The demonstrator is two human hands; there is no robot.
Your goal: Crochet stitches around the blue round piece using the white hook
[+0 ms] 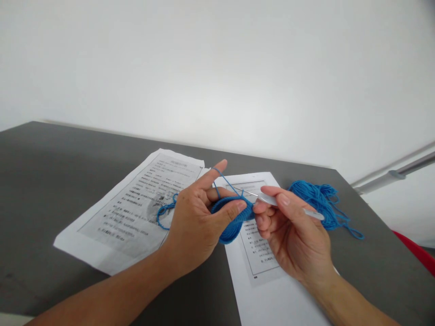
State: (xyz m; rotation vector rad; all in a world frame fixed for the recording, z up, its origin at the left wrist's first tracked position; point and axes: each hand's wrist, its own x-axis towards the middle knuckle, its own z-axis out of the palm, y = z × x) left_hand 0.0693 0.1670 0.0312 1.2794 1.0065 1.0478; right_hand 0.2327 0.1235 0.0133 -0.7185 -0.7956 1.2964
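My left hand (200, 213) pinches a piece of blue crochet work (233, 228) between thumb and fingers. A strand of blue yarn (228, 182) loops over its raised index finger and runs down to the top edge of the work. In my right hand (295, 231) is a crochet hook (272, 199) with a pale handle, held like a pen. The thin metal shaft points left, its tip at the upper edge of the piece by the yarn strand. Whether the tip sits inside a stitch I cannot tell. Part of the work is hidden behind my left thumb.
A loose heap of blue yarn (314, 199) lies right of my right hand. Two printed sheets rest on the dark table (50, 181): the left sheet (102, 235) and the right sheet (268, 294), beneath my hands. A white wall (204, 81) stands behind. Something red (414, 251) shows at far right.
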